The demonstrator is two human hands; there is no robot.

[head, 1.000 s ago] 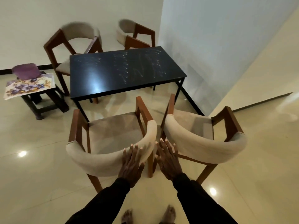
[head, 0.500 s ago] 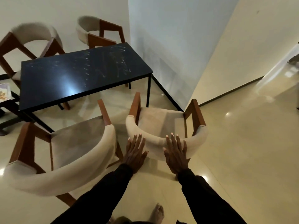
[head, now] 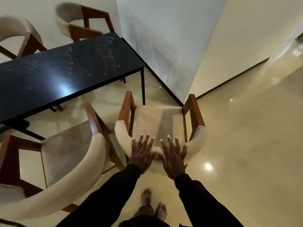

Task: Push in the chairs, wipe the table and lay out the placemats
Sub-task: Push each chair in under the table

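Observation:
A black table [head: 49, 79] with pale smear marks stands at the upper left. Two beige-cushioned wooden chairs stand pulled out on its near side. My left hand [head: 141, 153] and my right hand [head: 174, 157] lie flat, fingers straight, on the curved backrest of the right near chair [head: 157, 117], which sits off the table's right corner. Lower left, close to me, is the left near chair [head: 65, 153]. Two more chairs stand beyond the table, one at the far left [head: 18, 35] and one at the far middle [head: 82, 25].
A white wall corner [head: 186, 99] with a dark skirting juts in just right of the table and in front of the right chair. Glossy beige floor tiles [head: 246, 145] spread to the right. My bare feet [head: 154, 203] show at the bottom.
My left hand has left the left chair and both hands now rest on the right chair's backrest. The view has swung right, and the stool with the placemats has gone out of view.

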